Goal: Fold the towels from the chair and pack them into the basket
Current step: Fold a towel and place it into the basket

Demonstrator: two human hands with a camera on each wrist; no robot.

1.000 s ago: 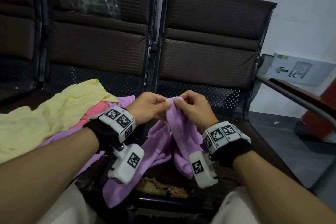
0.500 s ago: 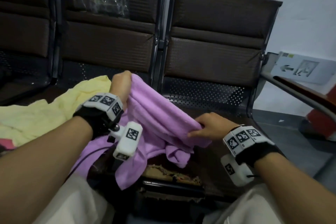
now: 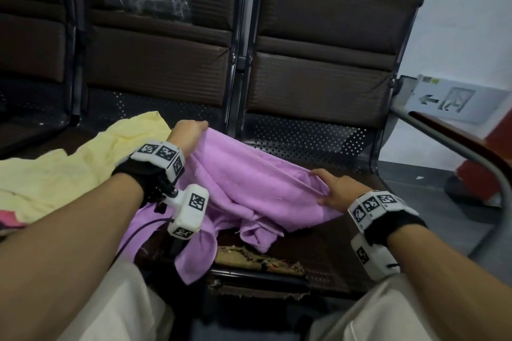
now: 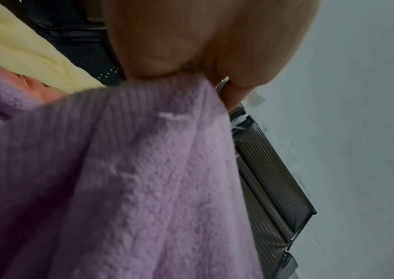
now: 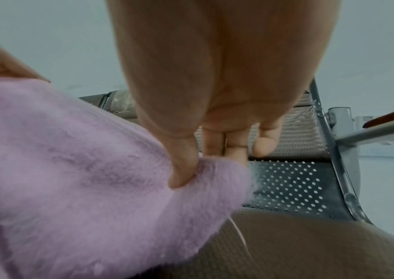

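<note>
A purple towel (image 3: 243,183) is stretched between my two hands above the right seat of a brown bench. My left hand (image 3: 191,130) grips its far left corner, raised near the gap between the seats. My right hand (image 3: 329,188) pinches the other corner low over the seat pad. In the left wrist view curled fingers (image 4: 217,62) clamp the purple towel (image 4: 143,179). In the right wrist view my thumb (image 5: 181,166) pinches the purple towel (image 5: 83,160). The towel's lower part hangs crumpled over the seat's front edge. No basket is in view.
A yellow towel (image 3: 66,171) and a pink one (image 3: 8,219) lie heaped on the left seat. The right seat's front edge (image 3: 257,260) is torn, with stuffing showing. A metal armrest (image 3: 454,147) runs along the right side, and a white sign (image 3: 454,99) leans against the wall.
My hands were together at the towel's top a second ago. They have since drawn apart, left hand up and left, right hand down and right, pulling the towel's edge taut.
</note>
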